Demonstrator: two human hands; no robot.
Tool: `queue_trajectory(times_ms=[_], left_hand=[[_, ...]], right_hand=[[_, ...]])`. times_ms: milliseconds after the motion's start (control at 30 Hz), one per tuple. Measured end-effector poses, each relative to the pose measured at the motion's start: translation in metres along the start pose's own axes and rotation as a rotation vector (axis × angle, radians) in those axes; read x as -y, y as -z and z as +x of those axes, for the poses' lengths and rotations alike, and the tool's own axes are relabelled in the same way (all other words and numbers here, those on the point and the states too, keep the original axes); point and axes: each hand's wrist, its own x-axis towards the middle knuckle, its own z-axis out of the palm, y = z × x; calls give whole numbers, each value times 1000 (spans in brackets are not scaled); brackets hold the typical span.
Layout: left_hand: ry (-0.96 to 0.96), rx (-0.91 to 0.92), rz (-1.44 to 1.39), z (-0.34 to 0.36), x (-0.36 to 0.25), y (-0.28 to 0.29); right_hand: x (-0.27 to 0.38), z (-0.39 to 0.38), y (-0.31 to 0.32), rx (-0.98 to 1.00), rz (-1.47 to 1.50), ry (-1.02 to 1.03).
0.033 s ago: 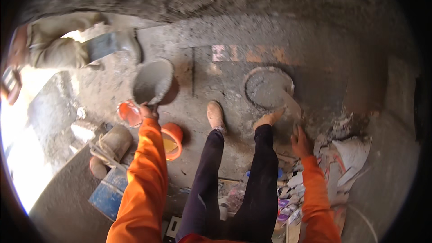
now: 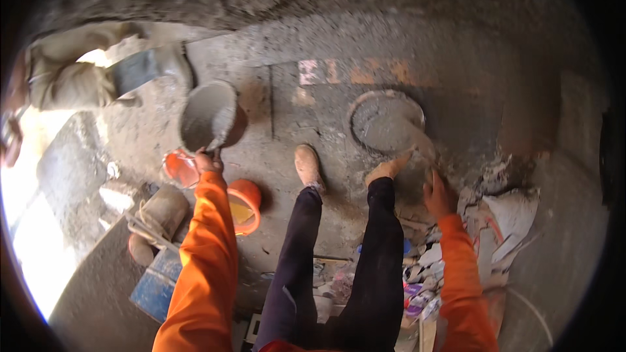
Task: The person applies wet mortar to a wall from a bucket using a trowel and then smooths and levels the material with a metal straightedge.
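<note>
Left of the basin (image 2: pixel 385 93), the left hand (image 2: pixel 208 161) grips the bucket's (image 2: pixel 207 107) near rim, arm stretched forward. The right hand (image 2: pixel 439 195), reaching forward nearer the body than the basin, is closed around the trowel (image 2: pixel 425 145), its blurred blade over the basin's right rim.

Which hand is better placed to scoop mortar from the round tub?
Likely the right hand: it holds a trowel, blurred, reaching over the tub's mortar. The left hand is farther off, at the bucket's near rim.

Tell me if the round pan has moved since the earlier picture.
No: the pan keeps its place below the reddish patches; the whole view shifts slightly.
</note>
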Motion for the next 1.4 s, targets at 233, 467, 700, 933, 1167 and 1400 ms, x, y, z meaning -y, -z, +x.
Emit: queue_trajectory(times_ms=[233,467,700,933,1167,1400], left_hand=[[98,68,-124,80,86,-51],[308,595,618,-116,180,-93],[-269,1039,890,-237,259,-183],[-147,757,860,-189,289,-174],[-477,839,815,-185,303,-223],[-707,961,967,-200,312,-258]], right_hand=[[25,130,-133,-376,159,91],[36,119,-77,180,826,-223],[1,136,-102,271,-347,-63],[48,158,-59,623,-189,22],[54,154,-42,685,-139,53],[52,149,-37,546,-1,69]])
